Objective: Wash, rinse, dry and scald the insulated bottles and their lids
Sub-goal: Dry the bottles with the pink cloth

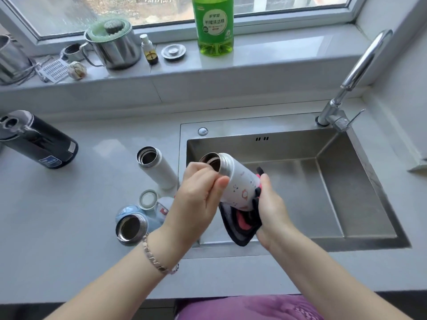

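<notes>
Grey tabletop [69,227] below a window, with a stainless sink [346,192] let into its right half.

Nearest: my left hand [196,195] has its fingers curled round the neck of the printed white bottle [238,179], just under the open mouth. My right hand [271,209] clamps a dark cloth with pink patches [242,227] against the bottle's lower body. The bottle is tilted, mouth up and to the left, over the sink's near-left corner. I judge this keeps drips off the tabletop while the outside is wiped dry.

Just left of my wrist stands a pale blue bottle [131,227], uncapped, with a round lid [147,199] beside it. Behind these is a plain white bottle [159,169], also uncapped. I judge they are left open awaiting their turn.

Further left is a black flask [46,144]. The faucet [360,72] is at the sink's far right; no running water is seen. A green detergent bottle [216,26] stands on the sill.

Not established:
- The printed bottle's base and my right fingertips are hidden under the cloth.
- A white-and-red item behind my left hand is partly covered and unidentified.
- The detergent's cap is cut off at the top edge.
- Whether any bottle is wet cannot be told.
</notes>
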A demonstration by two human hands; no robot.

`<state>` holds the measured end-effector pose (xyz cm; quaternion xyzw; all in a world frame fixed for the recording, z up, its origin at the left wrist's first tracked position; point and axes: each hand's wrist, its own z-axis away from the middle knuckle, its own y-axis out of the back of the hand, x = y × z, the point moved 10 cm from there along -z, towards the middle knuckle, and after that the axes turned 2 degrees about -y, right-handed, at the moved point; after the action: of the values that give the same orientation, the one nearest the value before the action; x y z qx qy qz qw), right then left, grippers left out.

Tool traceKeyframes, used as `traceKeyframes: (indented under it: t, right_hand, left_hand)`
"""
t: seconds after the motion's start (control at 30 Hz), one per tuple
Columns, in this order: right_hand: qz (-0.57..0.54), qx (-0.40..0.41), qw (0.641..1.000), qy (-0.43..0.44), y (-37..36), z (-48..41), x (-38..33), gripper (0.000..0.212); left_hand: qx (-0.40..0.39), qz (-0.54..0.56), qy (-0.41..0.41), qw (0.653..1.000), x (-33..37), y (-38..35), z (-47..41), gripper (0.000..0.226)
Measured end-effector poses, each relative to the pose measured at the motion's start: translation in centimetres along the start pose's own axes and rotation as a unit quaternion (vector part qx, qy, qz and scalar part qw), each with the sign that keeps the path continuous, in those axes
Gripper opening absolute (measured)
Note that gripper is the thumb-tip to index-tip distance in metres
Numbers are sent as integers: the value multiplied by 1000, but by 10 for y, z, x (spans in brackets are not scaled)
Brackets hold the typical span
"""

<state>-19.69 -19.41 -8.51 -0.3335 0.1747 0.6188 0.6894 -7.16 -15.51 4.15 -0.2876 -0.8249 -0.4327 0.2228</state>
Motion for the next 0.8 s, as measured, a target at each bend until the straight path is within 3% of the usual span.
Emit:
traceKeyframes:
  t: [0.17,0.33,0.43,0.53,0.63,0.8]
  right_hand:
    - [130,14,987,88,-4,0,1,39]
    - [169,14,977,132,-23,-1,-9,23]
    - [176,-23,976,123,-39,-1,-4,19]
    - [207,-61,972,87,-59,-1,19,20]
    - [262,-78,960,55,-78,0,47,26]
    - [296,-88,950,37,-88,3,73,23]
  left_hand:
    - [5,-69,-54,996,11,15,6,45]
    - [61,-236,-97,965,7,89,1,40]
    - [93,-319,-55,942,-27,159,27,34]
    - [82,-363,25,928,-89,196,74,43]
    - [45,-385,95,917,-153,196,128,63]
    - [22,-417,129,899,-208,175,195,68]
